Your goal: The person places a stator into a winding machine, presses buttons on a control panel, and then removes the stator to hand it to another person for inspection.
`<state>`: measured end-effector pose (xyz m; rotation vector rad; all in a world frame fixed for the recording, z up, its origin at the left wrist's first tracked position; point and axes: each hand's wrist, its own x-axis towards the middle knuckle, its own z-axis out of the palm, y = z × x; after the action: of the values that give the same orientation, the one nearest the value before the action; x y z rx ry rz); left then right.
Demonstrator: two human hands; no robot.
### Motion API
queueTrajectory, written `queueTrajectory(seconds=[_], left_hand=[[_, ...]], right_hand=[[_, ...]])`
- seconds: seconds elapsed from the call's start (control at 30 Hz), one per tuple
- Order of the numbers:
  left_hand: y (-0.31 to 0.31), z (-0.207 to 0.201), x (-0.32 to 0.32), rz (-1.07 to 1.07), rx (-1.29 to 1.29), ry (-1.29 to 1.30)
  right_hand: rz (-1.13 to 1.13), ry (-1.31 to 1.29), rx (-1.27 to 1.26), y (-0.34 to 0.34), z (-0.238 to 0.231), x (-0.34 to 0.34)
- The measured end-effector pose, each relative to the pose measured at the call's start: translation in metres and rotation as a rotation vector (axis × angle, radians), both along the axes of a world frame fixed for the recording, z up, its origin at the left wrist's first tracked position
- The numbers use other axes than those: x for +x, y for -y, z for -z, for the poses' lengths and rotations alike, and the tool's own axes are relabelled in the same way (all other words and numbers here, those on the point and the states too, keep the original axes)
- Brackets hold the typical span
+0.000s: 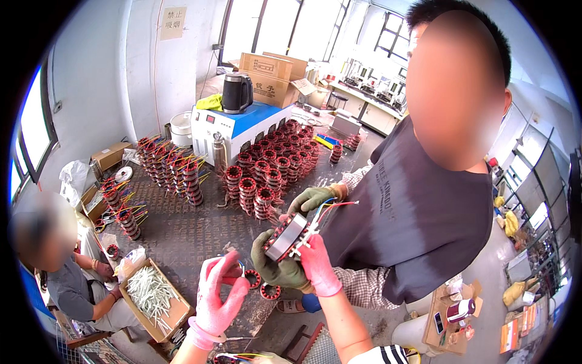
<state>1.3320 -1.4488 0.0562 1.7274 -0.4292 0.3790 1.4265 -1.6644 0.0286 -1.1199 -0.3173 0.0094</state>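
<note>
A motor stator with red winding ends and coloured leads is held up between me and a person in a dark shirt standing opposite. That person's green-gloved hand cups it from below, and their other green glove holds the leads above. My right hand, in a pink glove, grips the white ties on the stator's near side. My left hand, also in a pink glove, is lower left of the stator. Its thumb and forefinger pinch a small metal tool that I cannot identify.
Stacks of wound stators cover the dark floor mat, with more stacks to the left. A blue-and-white machine carries a black kettle. An open cardboard box of white sleeves lies beside a seated person. Two loose stators lie below.
</note>
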Motion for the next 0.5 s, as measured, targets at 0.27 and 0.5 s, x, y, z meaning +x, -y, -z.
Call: queueTrajectory(seconds=[0.27,0.5], left_hand=[[0.034,-0.046,0.023,0.211,-0.122,-0.180],[0.045,-0.074,0.025,0.480,-0.415,-0.518]], right_hand=[[-0.009,-0.002,0.199,-0.003,-0.005,-0.019],[-0.016,-0.016,0.267,0.004,0.000,-0.023]])
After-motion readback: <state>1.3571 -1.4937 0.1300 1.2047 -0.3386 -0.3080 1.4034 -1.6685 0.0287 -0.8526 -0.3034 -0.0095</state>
